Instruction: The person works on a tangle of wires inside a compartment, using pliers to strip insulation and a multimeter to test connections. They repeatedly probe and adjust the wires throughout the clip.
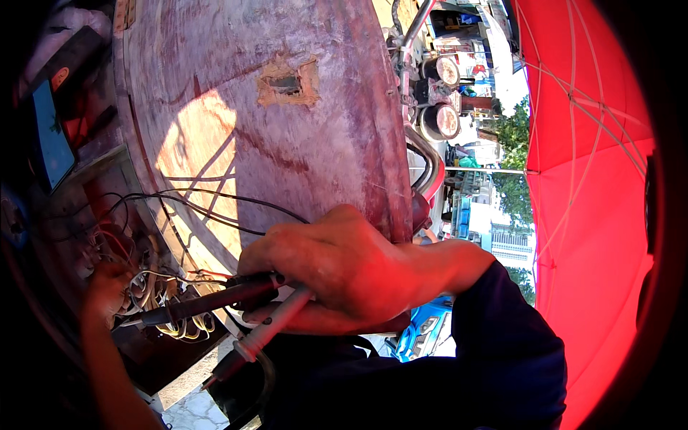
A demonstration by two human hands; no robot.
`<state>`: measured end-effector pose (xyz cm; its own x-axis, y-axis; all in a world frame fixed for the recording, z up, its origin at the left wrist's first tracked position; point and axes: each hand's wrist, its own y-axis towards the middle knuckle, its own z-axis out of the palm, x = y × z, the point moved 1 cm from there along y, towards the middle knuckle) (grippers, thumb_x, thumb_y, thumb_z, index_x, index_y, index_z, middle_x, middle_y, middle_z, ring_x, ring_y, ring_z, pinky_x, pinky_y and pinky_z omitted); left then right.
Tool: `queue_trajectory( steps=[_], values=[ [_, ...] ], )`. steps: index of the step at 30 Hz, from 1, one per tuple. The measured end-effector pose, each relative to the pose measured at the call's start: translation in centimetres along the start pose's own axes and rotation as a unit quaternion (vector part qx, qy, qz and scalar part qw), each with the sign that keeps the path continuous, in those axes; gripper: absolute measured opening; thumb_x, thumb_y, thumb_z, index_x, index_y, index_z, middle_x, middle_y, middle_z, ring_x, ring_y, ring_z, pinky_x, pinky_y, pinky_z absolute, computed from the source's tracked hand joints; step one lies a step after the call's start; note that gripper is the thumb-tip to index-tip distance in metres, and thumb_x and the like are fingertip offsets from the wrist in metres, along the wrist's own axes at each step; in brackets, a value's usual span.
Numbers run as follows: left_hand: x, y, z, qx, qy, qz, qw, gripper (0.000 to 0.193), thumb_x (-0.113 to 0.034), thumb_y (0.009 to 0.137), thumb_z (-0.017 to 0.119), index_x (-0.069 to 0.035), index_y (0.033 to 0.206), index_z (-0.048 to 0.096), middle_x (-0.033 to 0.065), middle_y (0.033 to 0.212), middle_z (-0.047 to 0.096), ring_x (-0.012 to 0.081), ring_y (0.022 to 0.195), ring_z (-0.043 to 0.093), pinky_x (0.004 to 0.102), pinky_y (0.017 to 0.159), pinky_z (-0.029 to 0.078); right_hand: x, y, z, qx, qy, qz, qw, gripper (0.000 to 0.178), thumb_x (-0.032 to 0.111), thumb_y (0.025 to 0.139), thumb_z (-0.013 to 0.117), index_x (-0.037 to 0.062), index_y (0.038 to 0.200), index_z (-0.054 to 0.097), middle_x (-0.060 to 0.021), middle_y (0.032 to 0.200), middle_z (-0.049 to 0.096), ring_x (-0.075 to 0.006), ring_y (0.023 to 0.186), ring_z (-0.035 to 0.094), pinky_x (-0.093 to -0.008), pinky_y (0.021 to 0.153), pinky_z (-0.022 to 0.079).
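Observation:
My right hand (pixel 344 269) is closed round two test probes at the near part of a worn wooden panel (pixel 322 143). The black test probe (pixel 193 307) points left, its tip close to my left hand. A paler, grey-pink test probe (pixel 269 330) slants down and left, with its dark tip over the ground. My left hand (pixel 107 290) is at a tangle of wires (pixel 161 294) in a dark recess, its fingers bent in on some of them; shadow hides exactly which. Thin black leads (pixel 215 195) run from beside my right hand across the panel to the left.
A rough square hole (pixel 289 84) breaks the panel's surface. Beyond its right edge are metal tubing (pixel 432 161) and two round lamps (pixel 438 122). A red canopy (pixel 588 201) hangs at the right. At the left lies a dark object with a bluish flat face (pixel 54 136).

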<state>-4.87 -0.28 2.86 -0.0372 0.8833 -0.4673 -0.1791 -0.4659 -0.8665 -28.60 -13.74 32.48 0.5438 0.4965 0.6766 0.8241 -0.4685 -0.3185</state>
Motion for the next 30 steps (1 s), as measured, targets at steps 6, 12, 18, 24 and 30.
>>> queue_trajectory(
  steps=[6, 12, 18, 24, 30],
  values=[
    [0.8, -1.0, -0.1, -0.038, -0.094, -0.029, 0.994, 0.014, -0.013, 0.091, 0.051, -0.002, 0.094, 0.059, 0.0060, 0.056, 0.055, 0.0135, 0.036, 0.045, 0.0298, 0.032, 0.031, 0.3, 0.1, -0.5, -0.001, 0.008, 0.004, 1.000, 0.042, 0.019, 0.076, 0.078, 0.0006, 0.106, 0.055, -0.0104, 0.080, 0.061, -0.0277, 0.063, 0.064, -0.0336, 0.051, 0.050],
    [2.1, -0.5, -0.3, 0.038, -0.150, -0.029, 0.988, 0.017, -0.012, 0.093, 0.048, -0.001, 0.098, 0.060, 0.0101, 0.060, 0.059, 0.0150, 0.037, 0.046, 0.0296, 0.034, 0.032, 0.2, 0.1, -0.2, -0.003, 0.009, 0.016, 1.000, 0.041, 0.019, 0.076, 0.077, 0.0007, 0.106, 0.055, -0.0101, 0.080, 0.061, -0.0278, 0.063, 0.064, -0.0338, 0.051, 0.050],
    [2.1, -0.8, -0.2, 0.044, -0.177, -0.024, 0.983, 0.016, -0.012, 0.093, 0.050, 0.000, 0.099, 0.060, 0.0111, 0.063, 0.061, 0.0156, 0.042, 0.052, 0.0286, 0.035, 0.037, 0.3, 0.1, -0.5, 0.005, 0.004, 0.035, 0.999, 0.040, 0.018, 0.076, 0.077, 0.0017, 0.106, 0.055, -0.0104, 0.083, 0.063, -0.0288, 0.066, 0.065, -0.0349, 0.054, 0.051],
    [3.0, -0.8, 0.5, -0.032, -0.173, 0.020, 0.984, 0.018, -0.018, 0.092, 0.050, -0.006, 0.087, 0.061, 0.0051, 0.062, 0.062, 0.0098, 0.043, 0.051, 0.0238, 0.034, 0.034, -0.1, 0.1, -0.6, -0.020, 0.023, 0.050, 0.998, 0.037, 0.018, 0.075, 0.075, 0.0024, 0.103, 0.055, -0.0124, 0.083, 0.061, -0.0343, 0.070, 0.063, -0.0402, 0.056, 0.048],
    [2.8, -0.3, 1.0, -0.086, -0.212, -0.003, 0.973, 0.023, -0.024, 0.096, 0.053, -0.007, 0.082, 0.058, 0.0044, 0.055, 0.054, 0.0120, 0.036, 0.044, 0.0267, 0.032, 0.033, 0.2, 0.1, -0.8, -0.005, 0.028, 0.056, 0.998, 0.036, 0.018, 0.076, 0.073, 0.0018, 0.101, 0.054, -0.0131, 0.082, 0.060, -0.0361, 0.070, 0.061, -0.0418, 0.056, 0.047]
  ],
)
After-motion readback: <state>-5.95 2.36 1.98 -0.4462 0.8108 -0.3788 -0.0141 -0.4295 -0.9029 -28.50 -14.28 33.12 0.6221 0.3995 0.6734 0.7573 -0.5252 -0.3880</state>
